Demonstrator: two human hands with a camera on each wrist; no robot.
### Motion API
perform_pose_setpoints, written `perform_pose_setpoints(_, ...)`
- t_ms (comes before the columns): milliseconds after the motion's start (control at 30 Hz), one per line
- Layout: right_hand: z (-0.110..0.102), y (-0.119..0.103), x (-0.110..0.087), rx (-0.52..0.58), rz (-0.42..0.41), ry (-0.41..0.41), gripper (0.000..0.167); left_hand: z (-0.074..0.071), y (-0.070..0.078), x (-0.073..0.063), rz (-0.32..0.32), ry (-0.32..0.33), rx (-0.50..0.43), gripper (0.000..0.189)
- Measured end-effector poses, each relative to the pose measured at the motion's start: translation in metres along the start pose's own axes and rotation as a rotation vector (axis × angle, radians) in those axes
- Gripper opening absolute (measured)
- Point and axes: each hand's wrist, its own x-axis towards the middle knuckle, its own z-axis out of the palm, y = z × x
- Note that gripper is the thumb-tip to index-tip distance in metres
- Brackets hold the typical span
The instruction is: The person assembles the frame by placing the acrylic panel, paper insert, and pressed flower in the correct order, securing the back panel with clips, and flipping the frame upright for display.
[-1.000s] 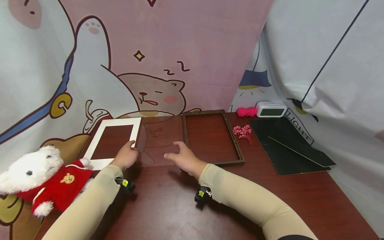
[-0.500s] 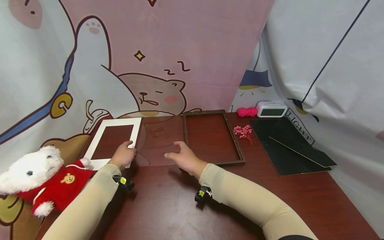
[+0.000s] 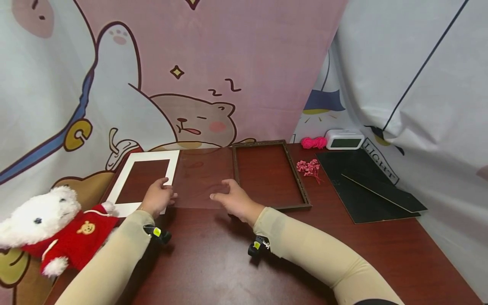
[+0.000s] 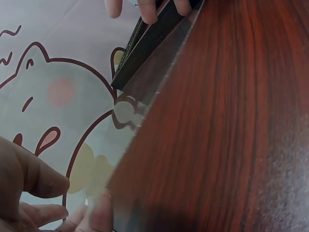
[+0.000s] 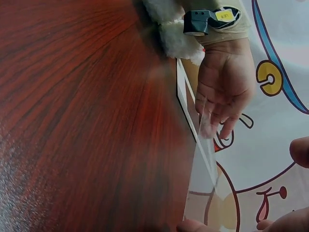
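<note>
A clear, glossy sheet [image 3: 202,173] lies low over the tabletop between a white picture mat [image 3: 155,155] on the left and a brown picture frame [image 3: 295,173] on the right. My left hand [image 3: 157,199] is at the sheet's left edge, fingertips touching it, thumb apart from them. Through the sheet, those fingers [image 4: 99,210] show in the left wrist view. At the opposite edge, beside the frame's left side, is my right hand [image 3: 236,201], thumb and index finger spread wide in a C. Its lower fingers are partly hidden in the head view.
Black backing boards [image 3: 347,195] lie on the right, one with a raised flap. Behind them stand a white digital clock [image 3: 345,140] and pink yarn [image 3: 314,142]. Pink dried flowers [image 3: 309,168] lie near the frame. A plush toy [image 3: 72,228] in red sits at left.
My left hand has shifted slightly left and its fingers have spread. The reflection in the clear sheet has faded and its near edge sits slightly farther back. The right hand has barely moved.
</note>
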Motion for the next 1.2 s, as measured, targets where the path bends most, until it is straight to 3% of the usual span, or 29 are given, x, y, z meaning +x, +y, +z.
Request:
perform_pose_setpoints(167,-0.002,-0.003,0.000,0.055,0.039,-0.029,0.079,0.002,-0.003,0.002,0.003,-0.028,0.025,0.064)
perform_pose_setpoints(300,-0.005,-0.007,-0.001,0.028,0.048,-0.031,0.079,0.002,-0.005,0.002,0.021,-0.049,0.051,0.060)
perform_pose_setpoints(567,-0.016,-0.018,-0.003,-0.094,0.050,-0.003,0.080,-0.002,0.000,-0.002,-0.008,-0.013,-0.083,0.064)
perform_pose_setpoints(767,-0.026,-0.020,0.002,-0.196,0.023,0.076,0.078,-0.004,0.010,-0.011,-0.012,0.042,-0.180,0.064)
perform_pose_setpoints(867,-0.031,-0.018,0.005,-0.169,0.037,0.078,0.076,-0.004,0.017,-0.017,0.006,0.058,-0.238,0.062)
perform_pose_setpoints(1000,-0.038,-0.014,0.009,-0.047,0.052,0.035,0.077,-0.003,0.022,-0.024,0.034,0.073,-0.299,0.060)
perform_pose_setpoints(1200,-0.049,-0.006,0.011,0.068,-0.006,-0.030,0.079,0.002,0.027,-0.035,0.060,0.099,-0.330,0.061)
